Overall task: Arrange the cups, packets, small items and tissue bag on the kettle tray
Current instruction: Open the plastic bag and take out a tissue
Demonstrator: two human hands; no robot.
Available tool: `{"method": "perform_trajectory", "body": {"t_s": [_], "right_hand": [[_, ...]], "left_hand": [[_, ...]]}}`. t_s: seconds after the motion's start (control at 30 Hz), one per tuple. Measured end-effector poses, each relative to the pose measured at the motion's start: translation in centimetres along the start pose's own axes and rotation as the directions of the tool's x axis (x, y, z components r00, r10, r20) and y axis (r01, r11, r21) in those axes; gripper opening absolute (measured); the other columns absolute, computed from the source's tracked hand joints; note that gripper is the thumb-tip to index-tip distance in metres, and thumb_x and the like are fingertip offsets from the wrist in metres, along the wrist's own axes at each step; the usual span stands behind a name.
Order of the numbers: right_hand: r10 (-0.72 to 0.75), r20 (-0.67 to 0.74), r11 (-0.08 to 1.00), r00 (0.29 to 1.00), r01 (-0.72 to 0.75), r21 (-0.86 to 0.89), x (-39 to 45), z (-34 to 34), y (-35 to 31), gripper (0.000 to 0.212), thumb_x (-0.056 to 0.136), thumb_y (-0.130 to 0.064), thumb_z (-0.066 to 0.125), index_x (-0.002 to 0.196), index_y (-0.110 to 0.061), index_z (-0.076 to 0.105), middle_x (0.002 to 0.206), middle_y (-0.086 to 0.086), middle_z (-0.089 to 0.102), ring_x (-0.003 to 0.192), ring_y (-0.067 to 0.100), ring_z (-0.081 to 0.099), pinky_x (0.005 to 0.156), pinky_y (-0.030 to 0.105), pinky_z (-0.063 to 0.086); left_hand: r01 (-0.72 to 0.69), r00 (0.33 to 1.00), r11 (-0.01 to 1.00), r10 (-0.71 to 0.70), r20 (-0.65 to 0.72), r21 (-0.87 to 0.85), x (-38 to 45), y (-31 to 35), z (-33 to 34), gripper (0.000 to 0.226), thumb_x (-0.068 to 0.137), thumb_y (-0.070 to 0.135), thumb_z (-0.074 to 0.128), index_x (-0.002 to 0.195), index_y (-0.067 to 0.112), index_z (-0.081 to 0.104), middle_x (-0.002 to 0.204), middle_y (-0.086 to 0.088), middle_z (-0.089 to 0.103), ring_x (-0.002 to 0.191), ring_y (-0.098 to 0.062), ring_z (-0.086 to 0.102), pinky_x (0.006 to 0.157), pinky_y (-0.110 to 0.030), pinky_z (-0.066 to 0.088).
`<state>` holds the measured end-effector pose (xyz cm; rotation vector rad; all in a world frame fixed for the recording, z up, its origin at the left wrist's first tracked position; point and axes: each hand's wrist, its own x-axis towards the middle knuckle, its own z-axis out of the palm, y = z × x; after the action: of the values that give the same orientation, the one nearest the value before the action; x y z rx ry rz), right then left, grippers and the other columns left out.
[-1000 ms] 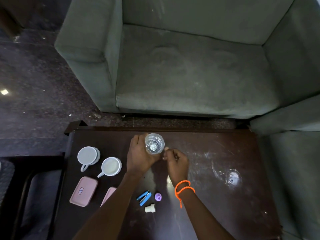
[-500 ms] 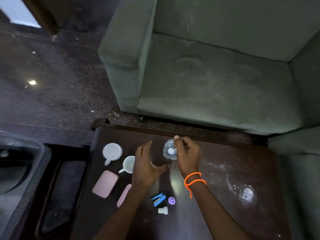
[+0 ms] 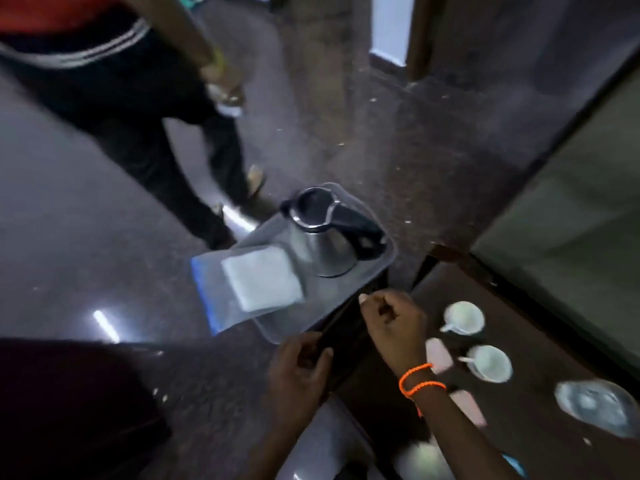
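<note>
The frame is motion-blurred. A grey tray (image 3: 387, 261) left of the dark table (image 3: 540, 344) carries a steel kettle (image 3: 322, 244) and a clear tissue bag (image 3: 259, 282) that overhangs its left edge. My left hand (image 3: 299, 370) is curled at the dark edge just below the tray; whether it grips anything is unclear. My right hand (image 3: 394, 322), with an orange wrist band, has curled fingers beside the tray's near corner with nothing seen in them. On the table lie two white cups (image 3: 464, 317) (image 3: 490, 363), two pink packets (image 3: 440, 355) (image 3: 469, 407) and a clear glass (image 3: 595, 407).
Another person's legs (image 3: 194, 188) stand on the floor beyond the tray, upper left. A green sofa (image 3: 571, 209) borders the table on the right. A small blue item (image 3: 516, 465) shows at the bottom edge.
The view swung left from the sofa to the tray. My hands let go of the glass, which now stands on the table, and moved left to the tray's near edge.
</note>
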<state>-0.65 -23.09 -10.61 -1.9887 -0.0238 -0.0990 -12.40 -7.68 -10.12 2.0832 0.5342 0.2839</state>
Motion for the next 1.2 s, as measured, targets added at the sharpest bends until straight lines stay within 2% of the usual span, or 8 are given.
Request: {"method": "perform_trajectory", "body": {"t_s": [0.2, 0.33, 0.4, 0.5, 0.6, 0.83, 1.03, 1.2], "right_hand": [[-0.158, 0.297, 0.986, 0.942, 0.168, -0.010, -1.4, 12.0, -5.4, 0.018, 0.082, -0.028, 0.074, 0.071, -0.021, 0.062, 0.070, -0.014, 0.060, 0.074, 0.012, 0.058, 0.072, 0.034, 0.051], [-0.172, 0.414, 0.976, 0.894, 0.211, -0.050, -1.6, 17.6, -7.4, 0.011, 0.080, -0.019, 0.077, 0.076, -0.019, 0.067, 0.079, -0.003, 0.067, 0.081, 0.020, 0.063, 0.077, 0.038, 0.053], [-0.165, 0.432, 0.979, 0.887, 0.201, -0.039, -1.6, 19.6, -8.1, 0.009, 0.079, -0.017, 0.076, 0.080, -0.018, 0.068, 0.083, -0.002, 0.067, 0.083, 0.018, 0.063, 0.078, 0.035, 0.052], [-0.170, 0.427, 0.981, 0.888, 0.193, -0.011, -1.6, 21.7, -8.7, 0.010, 0.081, -0.020, 0.076, 0.086, -0.020, 0.067, 0.088, -0.004, 0.066, 0.083, 0.007, 0.059, 0.074, 0.022, 0.046], [-0.143, 0.416, 0.987, 0.898, 0.159, -0.005, -1.5, 22.8, -9.3, 0.013, 0.081, -0.026, 0.075, 0.089, -0.022, 0.066, 0.091, -0.005, 0.067, 0.084, 0.009, 0.061, 0.073, 0.027, 0.050], [0.004, 0.355, 1.000, 0.935, -0.012, 0.020, 0.6, 21.3, -11.2, 0.020, 0.081, -0.034, 0.079, 0.089, -0.023, 0.064, 0.084, -0.007, 0.070, 0.073, 0.007, 0.067, 0.071, 0.036, 0.058], [-0.045, 0.243, 0.998, 0.969, 0.054, -0.030, 2.9, 13.9, -12.9, 0.016, 0.085, -0.008, 0.067, 0.097, -0.015, 0.060, 0.084, 0.001, 0.069, 0.078, 0.024, 0.065, 0.075, 0.045, 0.054], [-0.234, 0.189, 0.969, 0.954, 0.246, -0.041, 3.3, 5.3, -14.2, 0.040, 0.072, 0.019, 0.047, 0.098, -0.008, 0.062, 0.097, 0.006, 0.059, 0.092, 0.025, 0.059, 0.087, 0.042, 0.050]], "left_hand": [[0.232, 0.864, 0.968, -0.251, -0.437, -0.098, 3.8, -5.1, -8.7, 0.013, 0.087, 0.024, 0.080, 0.093, 0.029, 0.070, 0.085, 0.006, 0.071, 0.076, -0.010, 0.067, 0.076, -0.031, 0.058], [0.367, 0.716, 0.915, -0.393, -0.577, -0.167, 8.7, -8.4, -12.4, 0.019, 0.096, 0.026, 0.073, 0.103, 0.010, 0.067, 0.101, -0.013, 0.068, 0.096, -0.031, 0.064, 0.092, -0.051, 0.052], [0.457, 0.694, 0.830, -0.558, -0.455, -0.320, 11.4, -9.6, -13.7, 0.026, 0.101, 0.030, 0.066, 0.106, 0.005, 0.069, 0.101, -0.013, 0.070, 0.096, -0.023, 0.063, 0.092, -0.047, 0.054], [0.551, 0.704, 0.540, -0.710, 0.007, -0.636, 14.2, -10.2, -14.2, 0.027, 0.105, 0.028, 0.058, 0.106, 0.006, 0.073, 0.092, -0.008, 0.075, 0.081, -0.018, 0.070, 0.068, -0.030, 0.060], [0.607, 0.748, 0.554, -0.641, 0.173, -0.570, 14.7, -10.2, -13.9, 0.018, 0.102, 0.015, 0.061, 0.106, 0.006, 0.077, 0.089, -0.009, 0.079, 0.077, -0.021, 0.072, 0.064, -0.027, 0.061], [0.452, 0.881, 0.698, -0.447, 0.155, -0.556, 14.2, -6.1, -11.9, 0.016, 0.098, -0.002, 0.061, 0.096, 0.006, 0.075, 0.074, 0.001, 0.076, 0.065, -0.008, 0.067, 0.064, -0.023, 0.055], [0.234, 0.898, 0.772, -0.405, -0.174, -0.591, 12.8, 0.5, -10.3, 0.012, 0.085, 0.002, 0.066, 0.090, 0.007, 0.075, 0.073, -0.002, 0.069, 0.062, -0.003, 0.059, 0.057, -0.018, 0.050], [0.024, 0.933, 0.851, -0.208, -0.294, -0.525, 9.6, 6.9, -8.6, 0.022, 0.073, 0.010, 0.061, 0.083, 0.025, 0.073, 0.069, 0.005, 0.058, 0.063, -0.006, 0.050, 0.057, -0.017, 0.044]]}}
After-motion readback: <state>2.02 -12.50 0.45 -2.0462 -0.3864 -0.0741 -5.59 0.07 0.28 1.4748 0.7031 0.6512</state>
